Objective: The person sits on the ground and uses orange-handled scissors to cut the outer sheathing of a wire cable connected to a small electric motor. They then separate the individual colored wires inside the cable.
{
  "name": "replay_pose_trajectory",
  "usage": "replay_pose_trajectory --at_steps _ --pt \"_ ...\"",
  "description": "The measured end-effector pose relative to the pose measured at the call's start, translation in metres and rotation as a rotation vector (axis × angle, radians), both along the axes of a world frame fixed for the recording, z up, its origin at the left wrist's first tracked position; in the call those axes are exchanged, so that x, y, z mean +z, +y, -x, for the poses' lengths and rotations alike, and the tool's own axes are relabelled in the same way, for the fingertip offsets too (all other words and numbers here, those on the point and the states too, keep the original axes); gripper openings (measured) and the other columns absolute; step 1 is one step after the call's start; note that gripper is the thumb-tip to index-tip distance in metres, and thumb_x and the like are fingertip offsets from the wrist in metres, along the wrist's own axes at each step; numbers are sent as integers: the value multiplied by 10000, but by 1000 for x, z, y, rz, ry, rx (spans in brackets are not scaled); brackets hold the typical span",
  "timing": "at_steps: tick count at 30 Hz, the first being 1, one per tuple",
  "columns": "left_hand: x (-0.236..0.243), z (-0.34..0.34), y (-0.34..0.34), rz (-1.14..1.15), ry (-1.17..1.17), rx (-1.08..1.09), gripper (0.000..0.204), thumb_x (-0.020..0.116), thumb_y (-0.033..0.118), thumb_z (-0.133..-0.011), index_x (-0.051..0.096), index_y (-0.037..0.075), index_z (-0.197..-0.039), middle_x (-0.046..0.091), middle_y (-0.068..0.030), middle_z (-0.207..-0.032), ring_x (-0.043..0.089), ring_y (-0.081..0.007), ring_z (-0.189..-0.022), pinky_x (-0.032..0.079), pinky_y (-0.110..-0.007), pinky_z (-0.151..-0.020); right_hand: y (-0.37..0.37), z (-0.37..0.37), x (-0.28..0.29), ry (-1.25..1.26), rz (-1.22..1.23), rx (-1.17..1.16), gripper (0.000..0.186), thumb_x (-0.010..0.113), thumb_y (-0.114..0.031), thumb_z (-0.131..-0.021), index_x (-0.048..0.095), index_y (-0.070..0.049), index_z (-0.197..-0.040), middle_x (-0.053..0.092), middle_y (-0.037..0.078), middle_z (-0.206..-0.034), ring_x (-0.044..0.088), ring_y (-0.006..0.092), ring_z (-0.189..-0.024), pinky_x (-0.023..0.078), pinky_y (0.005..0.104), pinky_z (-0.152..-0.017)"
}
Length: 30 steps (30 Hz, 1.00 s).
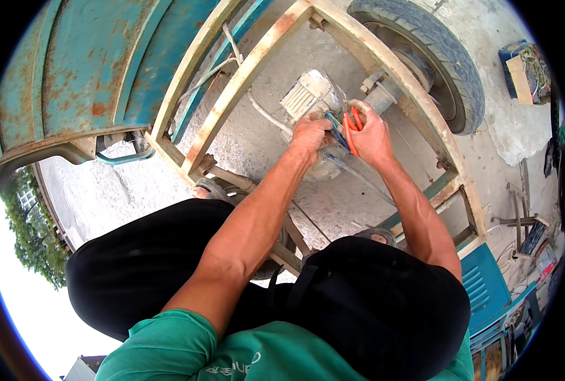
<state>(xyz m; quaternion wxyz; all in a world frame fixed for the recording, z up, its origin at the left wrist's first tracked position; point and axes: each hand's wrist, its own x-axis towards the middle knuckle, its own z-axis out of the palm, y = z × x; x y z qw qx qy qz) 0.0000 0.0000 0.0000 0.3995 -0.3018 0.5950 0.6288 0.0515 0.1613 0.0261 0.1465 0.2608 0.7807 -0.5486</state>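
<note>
The step in hand looks to be wiring work at the motor, which sits on the ground just above the middle of the frame. The left grip is narrow, its fingertips pinched on a bundle of thin wires at the centre of the frame. The right grip, just to the right, is wrapped around the red-orange handles of the pliers; their working end is hidden among fingers and wires, so I cannot tell whether it bites on a strand. The next move seems to call for steadying one strand on the left while the handles are squeezed with care, since a neighbouring wire could be nicked.

Counted: two hands, one pair of pliers, one motor, and one wheel at the upper right. The wires are several, blue and yellow-green among them, too tangled to number. One grey corrugated conduit runs below the hands. One pale, rusty metal framework surrounds the work.
</note>
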Motion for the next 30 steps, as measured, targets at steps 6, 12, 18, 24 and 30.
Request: replay_pose_trajectory --at_steps 6,12,18,24,30 --pt "15 -10 -1 106 26 -97 155 648 52 -895 612 19 -1042 669 -65 -917 662 -174 -743 578 -342 -650 -7 -11 -1 -77 74 -39 645 850 -214 -774 607 -26 -1341 749 157 -1134 724 220 -1031 559 350 -915" --pt "21 -1 6 197 114 -185 236 700 80 -854 625 -17 -1055 673 -69 -909 652 -175 -739 560 -327 -636 -2 2 2 -137 207 -46 696 860 -150 -751 576 -11 -1370 739 138 -1143 704 178 -982 561 322 -887" --pt "20 1 11 259 130 -210 261 709 79 -831 634 -27 -1059 668 -68 -909 641 -169 -748 550 -323 -620 2 3 -9 -144 364 -96 739 845 -112 -761 518 40 -1405 735 130 -1124 691 157 -962 563 301 -829" --pt "16 -2 9 246 137 -190 259 699 70 -841 639 -35 -1071 669 -75 -925 643 -172 -765 555 -332 -624 -1 4 -13 -128 360 -169 732 794 -90 -763 502 44 -1422 734 121 -1090 680 144 -891 562 295 -769" --pt "19 -2 8 279 158 -249 249 685 68 -856 639 -41 -1075 680 -85 -943 652 -173 -772 564 -330 -628 3 3 -21 -106 449 -227 746 790 -97 -747 503 45 -1420 734 109 -1077 671 134 -862 557 294 -758"
